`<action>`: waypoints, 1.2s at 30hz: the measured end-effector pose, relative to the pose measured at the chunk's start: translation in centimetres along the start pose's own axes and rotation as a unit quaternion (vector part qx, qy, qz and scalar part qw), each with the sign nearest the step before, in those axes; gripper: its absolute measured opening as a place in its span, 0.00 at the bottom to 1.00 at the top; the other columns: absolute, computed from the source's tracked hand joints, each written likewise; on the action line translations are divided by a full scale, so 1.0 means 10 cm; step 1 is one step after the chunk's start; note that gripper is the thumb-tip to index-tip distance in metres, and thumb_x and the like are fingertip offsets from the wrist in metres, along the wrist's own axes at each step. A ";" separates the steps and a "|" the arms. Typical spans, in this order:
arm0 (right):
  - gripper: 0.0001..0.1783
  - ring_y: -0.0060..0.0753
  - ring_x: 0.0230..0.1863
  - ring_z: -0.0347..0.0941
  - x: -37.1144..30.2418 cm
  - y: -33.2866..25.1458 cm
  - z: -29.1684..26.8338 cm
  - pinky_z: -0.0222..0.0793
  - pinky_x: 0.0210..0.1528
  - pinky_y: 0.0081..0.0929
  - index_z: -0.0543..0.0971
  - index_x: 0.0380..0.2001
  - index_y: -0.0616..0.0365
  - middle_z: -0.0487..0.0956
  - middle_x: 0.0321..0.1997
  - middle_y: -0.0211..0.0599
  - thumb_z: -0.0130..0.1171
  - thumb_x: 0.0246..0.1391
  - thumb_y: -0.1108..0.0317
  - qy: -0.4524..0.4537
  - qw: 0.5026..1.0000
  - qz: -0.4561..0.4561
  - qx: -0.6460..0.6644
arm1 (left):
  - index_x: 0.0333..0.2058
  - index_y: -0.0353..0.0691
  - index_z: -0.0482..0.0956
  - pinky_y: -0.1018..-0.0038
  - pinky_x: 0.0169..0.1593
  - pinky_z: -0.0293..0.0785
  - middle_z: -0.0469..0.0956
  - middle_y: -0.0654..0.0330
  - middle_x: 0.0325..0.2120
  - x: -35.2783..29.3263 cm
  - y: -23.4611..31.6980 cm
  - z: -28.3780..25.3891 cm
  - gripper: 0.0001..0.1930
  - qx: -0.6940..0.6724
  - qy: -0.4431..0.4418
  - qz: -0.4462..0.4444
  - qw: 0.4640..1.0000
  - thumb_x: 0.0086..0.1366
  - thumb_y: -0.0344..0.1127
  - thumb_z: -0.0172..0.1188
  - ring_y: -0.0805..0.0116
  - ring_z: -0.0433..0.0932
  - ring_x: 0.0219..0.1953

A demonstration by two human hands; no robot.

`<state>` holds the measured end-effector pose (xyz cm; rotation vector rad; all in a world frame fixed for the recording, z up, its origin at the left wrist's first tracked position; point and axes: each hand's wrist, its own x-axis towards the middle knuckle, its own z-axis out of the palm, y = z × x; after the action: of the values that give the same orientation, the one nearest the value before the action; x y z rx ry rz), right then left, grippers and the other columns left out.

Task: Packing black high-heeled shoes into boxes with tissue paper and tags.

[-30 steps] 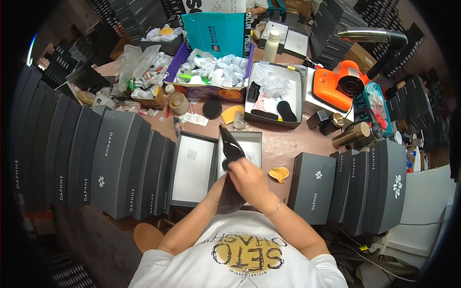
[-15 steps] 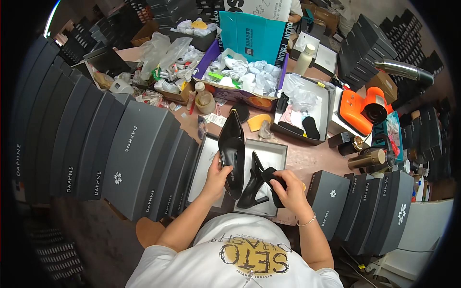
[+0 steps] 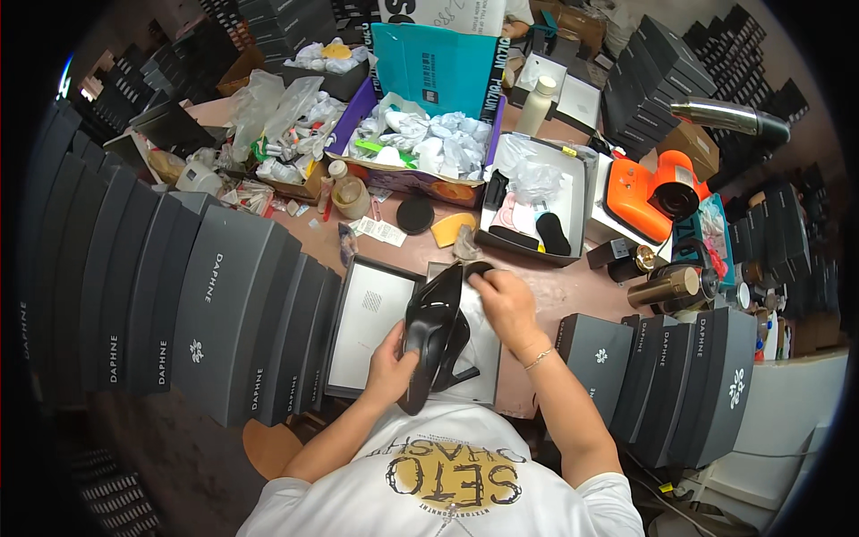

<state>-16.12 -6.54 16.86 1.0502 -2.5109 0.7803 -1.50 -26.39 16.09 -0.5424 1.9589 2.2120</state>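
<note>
My left hand (image 3: 390, 362) grips a pair of black high-heeled shoes (image 3: 432, 329) at the heel end, held together over an open shoe box (image 3: 484, 387). My right hand (image 3: 504, 298) is at the shoes' pointed toes, fingers closed on the tip of them. The box's grey lid (image 3: 369, 327) lies upturned just left of the box, with a white inside face.
Rows of dark grey shoe boxes (image 3: 215, 313) stand at my left, and more of them (image 3: 680, 367) at my right. Behind are a purple box of crumpled paper (image 3: 420, 148), a tray of insoles (image 3: 535, 192), an orange device (image 3: 649, 183) and metal cups (image 3: 667, 285).
The two shoes, held apart half a second ago, are now together. My right hand has moved from the box's near right up to the toes.
</note>
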 end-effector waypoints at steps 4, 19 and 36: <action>0.19 0.37 0.32 0.70 0.00 -0.17 -0.11 0.66 0.33 0.33 0.78 0.43 0.51 0.74 0.33 0.34 0.55 0.43 0.73 -0.003 0.999 -0.011 0.042 | 0.59 0.23 0.57 0.74 0.55 0.67 0.72 0.46 0.50 0.04 -0.25 -0.12 0.29 0.052 0.025 -0.004 0.998 0.60 0.25 0.51 0.64 0.72 0.51; 0.37 0.55 0.37 0.75 -0.58 -0.34 0.39 0.70 0.41 0.42 0.57 0.65 0.49 0.77 0.37 0.52 0.56 0.51 0.67 -0.492 0.857 0.100 0.119 | 0.59 0.28 0.60 0.72 0.44 0.72 0.77 0.47 0.41 0.36 -0.68 -0.92 0.30 0.193 0.136 -0.051 0.970 0.59 0.30 0.57 0.64 0.78 0.41; 0.26 0.26 0.34 0.71 -0.48 -0.33 -0.73 0.67 0.40 0.21 0.72 0.55 0.54 0.75 0.33 0.35 0.61 0.51 0.74 -0.123 0.895 0.273 0.331 | 0.53 0.34 0.67 0.77 0.50 0.69 0.75 0.59 0.44 0.22 0.05 0.04 0.19 -0.202 -0.109 -0.037 0.973 0.67 0.36 0.49 0.74 0.73 0.45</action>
<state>-9.95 -1.44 21.71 0.6105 -2.8623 1.8697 -3.73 -26.33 15.78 -0.3871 1.3679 2.5086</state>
